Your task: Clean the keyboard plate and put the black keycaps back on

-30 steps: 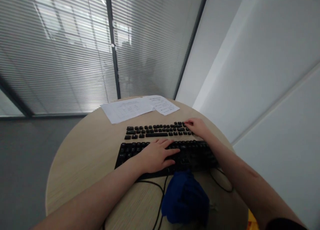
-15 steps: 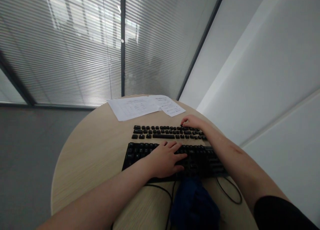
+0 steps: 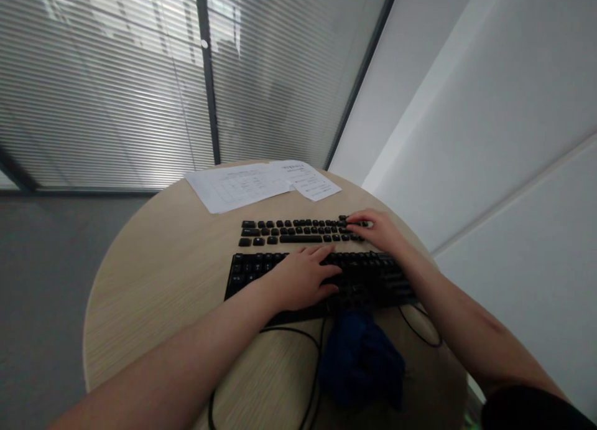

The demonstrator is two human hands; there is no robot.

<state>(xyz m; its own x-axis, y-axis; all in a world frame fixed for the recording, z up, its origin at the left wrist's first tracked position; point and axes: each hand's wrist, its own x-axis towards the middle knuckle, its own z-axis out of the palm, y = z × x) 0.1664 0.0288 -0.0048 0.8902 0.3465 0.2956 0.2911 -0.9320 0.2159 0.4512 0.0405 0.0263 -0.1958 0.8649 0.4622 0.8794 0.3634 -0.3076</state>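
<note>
A black keyboard (image 3: 252,271) lies on a round wooden table (image 3: 158,262). Beyond it, rows of loose black keycaps (image 3: 289,231) are laid out on the tabletop. My left hand (image 3: 303,280) rests flat on the middle of the keyboard with its fingers stretched out. My right hand (image 3: 380,229) reaches past the keyboard to the right end of the keycap rows. Its fingertips are pinched together on a keycap there.
Two printed paper sheets (image 3: 242,186) lie at the table's far edge. A dark blue cloth (image 3: 361,361) sits just in front of the keyboard, with the black cable (image 3: 280,333) looping beside it. Window blinds and a white wall stand close behind the table.
The view shifted slightly. My right hand stayed at the right end of the keycap rows with small finger movements. My left hand stayed flat on the keyboard.
</note>
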